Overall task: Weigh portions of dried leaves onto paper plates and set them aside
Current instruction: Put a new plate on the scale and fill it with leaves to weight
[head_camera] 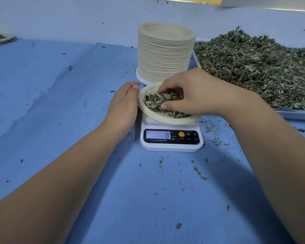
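Dried leaves point(157, 103) are lying as a small pile in a paper plate point(165, 121), which is sitting on the white scale point(171, 146) at mid-worktop. The display point(158, 134) is showing 8.

Right hand point(197, 92) is reaching over the plate from the right. Its grip is narrow, with the fingers and thumb curling into the pile and pinching leaves.

Left hand point(125, 104) is standing on edge just beside the plate's left rim. Its grip is wide, the fingers are nearly straight, and it is holding nothing. Whether it is touching the rim, I cannot tell.

Surface: a blue sheet point(60, 103) is covering the worktop, creasing in long folds on the left. Leaf crumbs point(197, 170) are lying scattered across it, thickest around the scale.

A tall stack of plates point(165, 53) is standing directly behind the scale. To the right, a large heap point(253, 67) of the same leaf is filling a metal tray point(292, 114). At the far left edge a filled plate point(0, 38) is sitting well apart from the scale.

Room: a pale blue wall point(77, 14) is rising behind the worktop.
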A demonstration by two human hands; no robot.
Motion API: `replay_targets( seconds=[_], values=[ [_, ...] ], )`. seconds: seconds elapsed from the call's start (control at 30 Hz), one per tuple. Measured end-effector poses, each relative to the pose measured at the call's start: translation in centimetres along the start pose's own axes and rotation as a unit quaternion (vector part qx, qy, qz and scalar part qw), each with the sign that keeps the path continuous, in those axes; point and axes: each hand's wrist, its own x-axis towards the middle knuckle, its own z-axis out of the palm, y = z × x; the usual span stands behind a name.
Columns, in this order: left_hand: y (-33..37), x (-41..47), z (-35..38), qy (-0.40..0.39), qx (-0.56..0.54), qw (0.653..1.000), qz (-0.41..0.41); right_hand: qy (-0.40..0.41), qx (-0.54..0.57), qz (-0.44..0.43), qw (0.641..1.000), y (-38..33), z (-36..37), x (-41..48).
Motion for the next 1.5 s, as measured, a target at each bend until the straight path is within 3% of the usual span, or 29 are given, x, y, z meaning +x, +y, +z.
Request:
replay_targets(
  seconds=[0.43, 0.8, 0.97, 1.13, 1.23, 1.37, 1.5],
  values=[
    [0.2, -0.1, 0.0, 0.006, -0.001, 1.0, -0.001, 0.188, 0.1, 0.012, 0.977, 1.0, -1.5, 0.0],
    [0.1, -0.2, -0.1, 0.006, 0.018, 1.0, 0.005, 0.229, 0.138, 0.057, 0.962, 1.7, -1.6, 0.1],
    [0.0, -0.1, -0.1, 0.006, 0.03, 0.999, 0.007, 0.223, 0.096, 0.064, 0.968, 2.6, -2.1, -0.4],
    [0.0, 0.0, 0.0, -0.001, 0.026, 1.0, 0.01, 0.272, -0.024, 0.157, 0.949, 5.8, -3.7, -1.5],
    [-0.2, 0.2, -0.2, 0.001, 0.0, 1.0, -0.01, 0.232, -0.085, 0.222, 0.943, 8.0, -3.9, -2.5],
    [-0.1, 0.3, -0.2, 0.004, -0.015, 1.0, -0.025, 0.1, -0.097, 0.313, 0.939, 8.9, -4.1, -3.0],
    [-0.3, 0.2, -0.1, -0.001, -0.016, 1.0, -0.018, 0.141, -0.055, 0.265, 0.952, 7.8, -4.1, -2.3]
  ],
)
